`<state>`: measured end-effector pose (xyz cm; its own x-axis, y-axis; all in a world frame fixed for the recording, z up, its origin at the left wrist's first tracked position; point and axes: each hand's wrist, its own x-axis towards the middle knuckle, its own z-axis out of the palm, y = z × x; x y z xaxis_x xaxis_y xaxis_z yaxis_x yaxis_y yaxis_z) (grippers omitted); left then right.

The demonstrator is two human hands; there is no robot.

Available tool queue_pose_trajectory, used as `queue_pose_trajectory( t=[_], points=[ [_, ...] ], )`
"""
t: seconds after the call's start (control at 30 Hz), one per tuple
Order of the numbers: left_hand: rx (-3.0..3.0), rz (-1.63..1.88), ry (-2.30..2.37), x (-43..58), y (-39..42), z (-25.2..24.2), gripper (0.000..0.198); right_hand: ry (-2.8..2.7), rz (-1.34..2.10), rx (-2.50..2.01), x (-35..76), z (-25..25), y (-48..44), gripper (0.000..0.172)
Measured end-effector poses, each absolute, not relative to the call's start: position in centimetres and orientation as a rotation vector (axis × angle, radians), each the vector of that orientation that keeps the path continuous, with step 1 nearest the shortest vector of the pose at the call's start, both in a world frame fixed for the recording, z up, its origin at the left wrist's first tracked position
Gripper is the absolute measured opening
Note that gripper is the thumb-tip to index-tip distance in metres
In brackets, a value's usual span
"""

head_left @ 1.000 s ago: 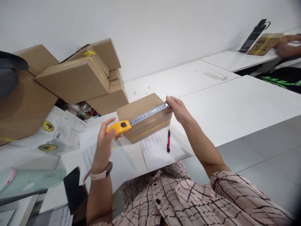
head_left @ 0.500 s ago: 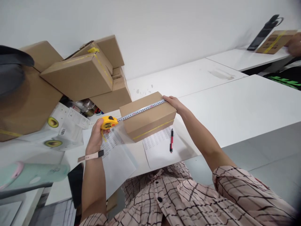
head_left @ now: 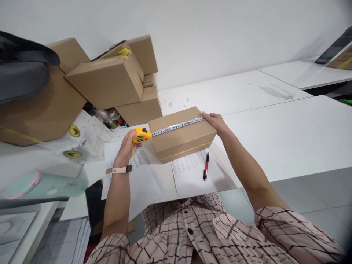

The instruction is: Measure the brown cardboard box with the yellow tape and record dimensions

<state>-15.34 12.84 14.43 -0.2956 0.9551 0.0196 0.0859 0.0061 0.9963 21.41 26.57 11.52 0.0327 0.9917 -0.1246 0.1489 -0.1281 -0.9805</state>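
My left hand [head_left: 125, 146] is closed around a yellow tape measure [head_left: 141, 135], its case right at the left edge of a closed cardboard box [head_left: 184, 134]. The metal blade [head_left: 176, 127] runs lengthwise across the top of this box. At the far right edge, my right hand [head_left: 216, 121] pinches the blade's end against the cardboard. Under and in front of the box lie printed sheets [head_left: 189, 179]. A red and black pen [head_left: 206, 167] rests on the right-hand sheet.
Larger cardboard boxes [head_left: 104, 82] are piled at the back left, beside white boxes with avocado pictures [head_left: 79, 139]. A mint green bottle [head_left: 52, 186] lies at the left. The white table [head_left: 264, 124] extends right, with a dark bottle [head_left: 337, 46] at its far end.
My left hand has brought the tape case closer, up to the box's left edge, and less blade shows between them. My right hand keeps its hold. The whole view has shifted slightly.
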Motion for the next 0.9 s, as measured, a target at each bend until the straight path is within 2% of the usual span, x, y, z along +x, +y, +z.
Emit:
queue_pose_trajectory(
  t=[0.1,0.2,0.33,0.43,0.6,0.9],
  points=[
    [1.144,1.418,1.517,-15.1,12.1,15.6,0.049,-1.309,1.1,-1.363,21.7,11.8,26.8,0.053],
    [1.241,1.364,1.497,-14.2,9.4,17.1,0.049,-1.335,1.038,-1.24,22.3,13.3,27.3,0.047],
    [1.271,0.992,1.202,-9.2,4.2,17.1,0.07,-1.394,0.924,-1.079,21.6,16.5,28.9,0.04],
    [1.009,0.774,0.876,-2.6,1.6,15.1,0.071,-1.663,0.939,-1.014,18.4,17.9,30.8,0.036],
    [0.718,0.967,0.781,5.4,2.1,13.4,0.063,-2.086,1.009,-1.065,12.4,16.7,34.1,0.037],
    [0.644,1.028,0.813,7.5,3.1,14.2,0.069,-2.296,0.775,-1.202,11.5,14.6,35.3,0.043]
  ],
)
